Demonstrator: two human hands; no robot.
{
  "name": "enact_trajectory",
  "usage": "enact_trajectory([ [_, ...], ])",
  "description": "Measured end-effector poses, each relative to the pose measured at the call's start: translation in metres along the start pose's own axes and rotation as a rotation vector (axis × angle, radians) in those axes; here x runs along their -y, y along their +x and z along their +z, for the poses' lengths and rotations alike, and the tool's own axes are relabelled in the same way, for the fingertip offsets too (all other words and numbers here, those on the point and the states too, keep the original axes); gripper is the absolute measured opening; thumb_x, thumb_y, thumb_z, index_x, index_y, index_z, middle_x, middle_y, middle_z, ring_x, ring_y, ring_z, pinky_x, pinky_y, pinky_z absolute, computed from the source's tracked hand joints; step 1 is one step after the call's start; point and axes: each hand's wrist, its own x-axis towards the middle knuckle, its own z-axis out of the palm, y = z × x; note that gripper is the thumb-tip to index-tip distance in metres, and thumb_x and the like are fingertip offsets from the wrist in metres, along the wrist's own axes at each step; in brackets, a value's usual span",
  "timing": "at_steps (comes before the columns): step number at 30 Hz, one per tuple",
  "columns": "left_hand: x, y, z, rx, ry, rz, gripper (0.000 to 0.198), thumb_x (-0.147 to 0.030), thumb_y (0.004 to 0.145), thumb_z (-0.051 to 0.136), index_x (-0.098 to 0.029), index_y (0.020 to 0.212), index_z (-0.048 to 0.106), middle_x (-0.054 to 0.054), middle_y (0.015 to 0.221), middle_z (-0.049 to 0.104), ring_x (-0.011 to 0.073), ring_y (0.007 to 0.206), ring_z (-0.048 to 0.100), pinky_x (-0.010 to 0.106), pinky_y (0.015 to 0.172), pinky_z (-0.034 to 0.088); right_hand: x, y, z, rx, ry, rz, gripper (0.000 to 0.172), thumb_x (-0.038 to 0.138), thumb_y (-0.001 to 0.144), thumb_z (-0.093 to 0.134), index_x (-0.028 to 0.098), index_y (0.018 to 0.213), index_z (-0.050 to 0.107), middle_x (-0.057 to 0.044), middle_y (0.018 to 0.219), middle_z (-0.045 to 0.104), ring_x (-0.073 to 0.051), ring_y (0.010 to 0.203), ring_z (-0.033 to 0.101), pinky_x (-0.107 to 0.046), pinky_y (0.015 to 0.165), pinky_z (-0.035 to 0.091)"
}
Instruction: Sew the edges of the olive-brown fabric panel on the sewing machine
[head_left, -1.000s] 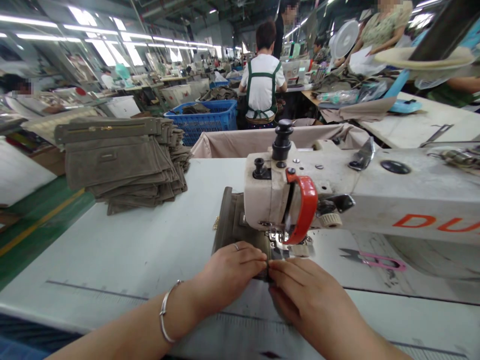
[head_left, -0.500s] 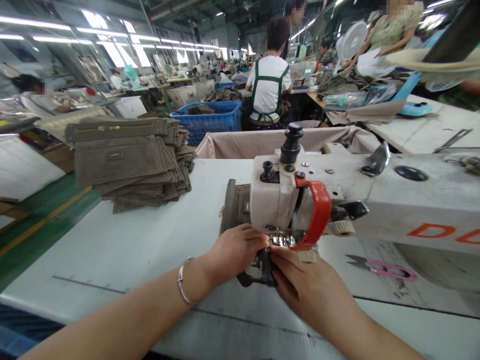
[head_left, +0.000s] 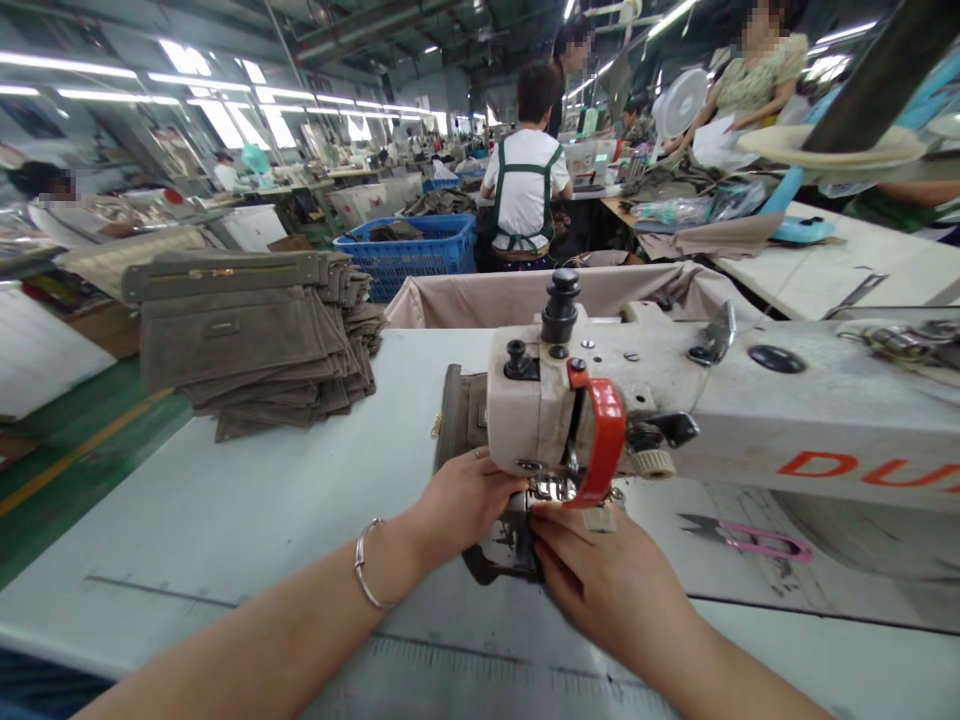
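A white sewing machine (head_left: 517,410) with a red guard (head_left: 604,440) stands over the table. Under its head lies a grey-brown fabric bag piece (head_left: 461,412) with a small label; much of it is hidden by the machine and my hands. My left hand (head_left: 469,505), with a bracelet at the wrist, has its fingertips pressed together on the fabric left of the presser foot (head_left: 551,488). Close in front of the foot, my right hand (head_left: 600,560) has bent fingers gripping the fabric edge. Both sets of fingertips nearly meet there, partly hidden.
Matching bag pieces (head_left: 232,330) are stacked at the table's left. Pink-handled thread snips (head_left: 750,537) lie right of my right hand. Behind the machine is a cloth-lined bin (head_left: 465,297); beyond it are a blue crate (head_left: 420,250) and a seated co-worker (head_left: 525,190).
The view has shifted slightly, so machine and table appear a little further left and lower. Both hands stay at the presser foot; the dark fabric strip between them shows less.
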Motion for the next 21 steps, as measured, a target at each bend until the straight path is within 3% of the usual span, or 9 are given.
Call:
enact_trajectory([
  [7, -0.005, 0.005, -0.005, 0.030, 0.046, -0.054, 0.021, -0.012, 0.090, 0.054, -0.019, 0.105, 0.067, 0.004, 0.107, 0.069, 0.0213, 0.106, 0.062, 0.033, 0.095, 0.050, -0.001, 0.001, -0.001, 0.032, 0.009, 0.018, 0.024, 0.017, 0.091, 0.049, 0.018, 0.108, 0.065, -0.007, 0.104, 0.068, -0.026, 0.097, 0.060, -0.045, 0.086, 0.051],
  [11, -0.029, 0.004, -0.022, 0.094, 0.031, -0.213, 0.015, -0.016, 0.089, 0.056, -0.016, 0.099, 0.066, 0.008, 0.104, 0.068, 0.0265, 0.101, 0.061, 0.042, 0.091, 0.051, -0.005, 0.002, -0.008, 0.003, 0.100, 0.018, 0.021, 0.017, 0.091, 0.050, 0.020, 0.101, 0.068, -0.006, 0.100, 0.070, -0.023, 0.093, 0.061, -0.040, 0.084, 0.051],
  [15, -0.052, -0.004, -0.031, 0.210, -0.084, -0.253, 0.014, -0.016, 0.091, 0.054, -0.015, 0.095, 0.067, 0.007, 0.098, 0.067, 0.0233, 0.095, 0.062, 0.039, 0.087, 0.054, -0.007, 0.001, -0.016, 0.062, 0.168, 0.062, 0.019, 0.017, 0.090, 0.052, 0.022, 0.099, 0.069, -0.004, 0.099, 0.069, -0.022, 0.091, 0.060, -0.038, 0.082, 0.050],
  [21, -0.050, -0.014, -0.021, 0.129, -0.048, -0.208, 0.021, -0.012, 0.091, 0.050, -0.014, 0.107, 0.064, 0.008, 0.101, 0.064, 0.0228, 0.096, 0.060, 0.038, 0.088, 0.055, -0.008, -0.002, -0.017, 0.118, 0.176, 0.049, 0.021, 0.017, 0.092, 0.048, 0.020, 0.094, 0.069, -0.006, 0.093, 0.068, -0.022, 0.093, 0.060, -0.039, 0.085, 0.049],
])
